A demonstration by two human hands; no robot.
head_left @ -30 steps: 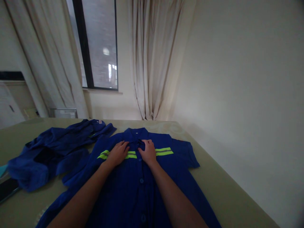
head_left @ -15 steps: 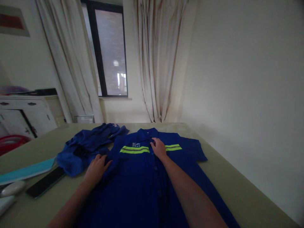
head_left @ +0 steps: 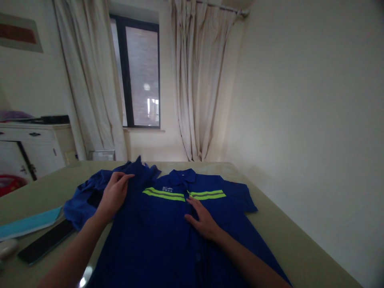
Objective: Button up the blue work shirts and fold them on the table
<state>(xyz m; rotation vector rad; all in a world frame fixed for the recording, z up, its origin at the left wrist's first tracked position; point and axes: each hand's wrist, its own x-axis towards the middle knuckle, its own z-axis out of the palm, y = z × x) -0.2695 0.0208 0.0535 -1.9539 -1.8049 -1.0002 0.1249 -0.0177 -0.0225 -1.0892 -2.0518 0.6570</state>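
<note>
A dark blue short-sleeved shirt (head_left: 156, 236) with yellow-green reflective stripes lies spread on the table, collar at the far end. My right hand (head_left: 202, 220) rests on its button front just below the stripe, fingers apart. My left hand (head_left: 115, 192) is raised at the shirt's left side, its fingers pinching blue cloth that rises to a point near the left sleeve. Beyond and left of that hand lies a crumpled blue garment (head_left: 82, 198), partly hidden behind it.
On the pale green table (head_left: 300, 244), a light blue mask (head_left: 33, 224), a black phone (head_left: 46, 242) and a whitish rounded object (head_left: 8, 248) lie at the left. A wall borders the right side. Behind stand curtains, a window and a white cabinet (head_left: 42, 148).
My left hand has moved up and away from me, lifting cloth at the sleeve. My right hand has slid down from near the collar to below the stripe, its fingers spreading. The view has shifted slightly.
</note>
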